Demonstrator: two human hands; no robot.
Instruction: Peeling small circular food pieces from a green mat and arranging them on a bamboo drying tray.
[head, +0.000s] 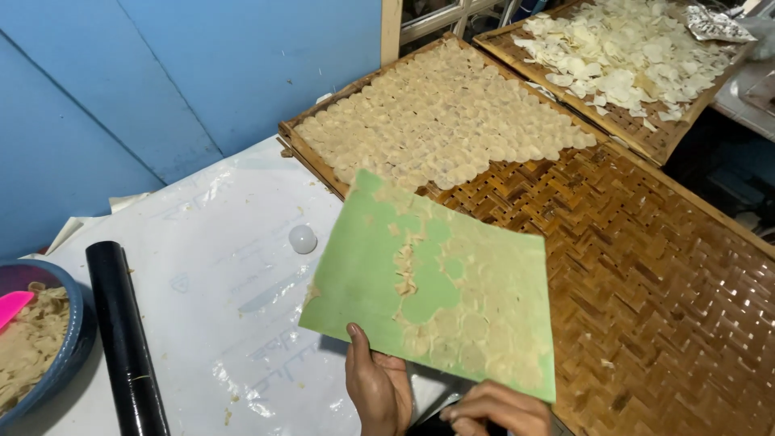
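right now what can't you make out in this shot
Head view, the only one:
- Left hand: palm and fingers hidden beneath the green sheet; only the thumb shows.
- Right hand: cut off by the bottom edge, so its grip is unclear.
- Blue bowl: cut by the left edge.
- Far tray: cut by the top edge.
- Black roller: lower end runs out of frame.

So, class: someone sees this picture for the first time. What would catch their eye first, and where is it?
The green sheet at centre, partly coated with thin pale dough rounds and held up from below by the left hand and right hand. Behind it, a woven bamboo tray carries neat rows of pale discs against the blue wall.
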